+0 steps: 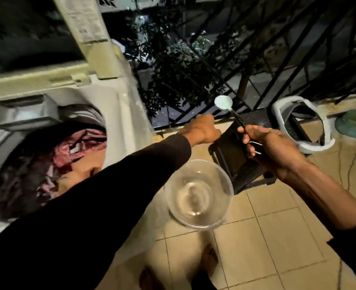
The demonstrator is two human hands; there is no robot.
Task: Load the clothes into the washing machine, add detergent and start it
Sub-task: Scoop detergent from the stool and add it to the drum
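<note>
The top-loading washing machine (118,105) stands at the left with its lid (85,28) raised. Pink, black and striped clothes (68,151) fill the drum. My right hand (271,147) pinches the handle of a spoon (223,102) heaped with pale detergent powder, held up over the floor to the right of the machine. My left hand (202,130), in a black sleeve, reaches across with its fingers curled away from view, beside a black crate (229,158); what it holds is hidden. A clear glass bowl (200,193) shows blurred below my left forearm; its support is not visible.
A black metal railing (277,65) with foliage behind it closes off the far side. A white basket (298,124) lies by the railing at the right, with a green object (354,124) beyond it. Beige floor tiles (277,237) and a thin cable (352,160) are below; bare feet (209,258) show at the bottom.
</note>
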